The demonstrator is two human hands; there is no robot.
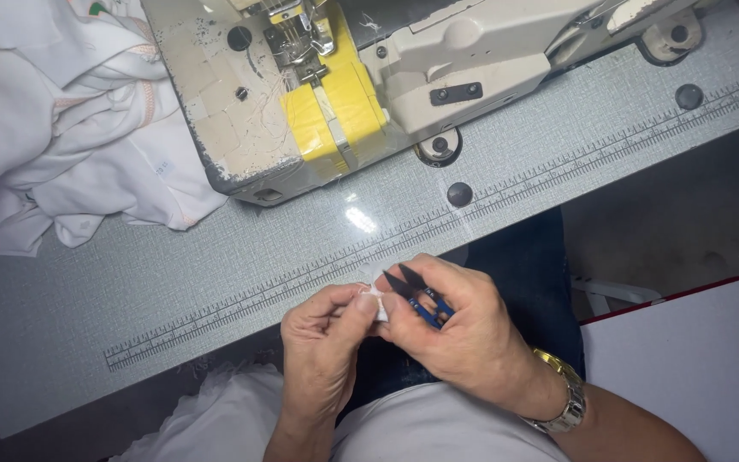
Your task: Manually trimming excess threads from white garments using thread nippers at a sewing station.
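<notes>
Both hands at table's near edge — snips meeting a white scrap.

R hand (464, 329) grips blue-handled snips (416, 298), blades open, tips at a small white scrap (378, 301) pinched in L hand (327, 342) fingers, just off the table (215, 282) front edge by its printed ruler (489, 205). Sewing machine (369, 77) w/ yellow tape at far edge; white fabric pile (62, 120) at far-left corner — well apart from hands.

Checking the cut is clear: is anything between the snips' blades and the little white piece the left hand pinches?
Nothing visible. The thread snips in the right hand point open-bladed at the small white piece pinched by the left hand, tips right beside it.
</notes>
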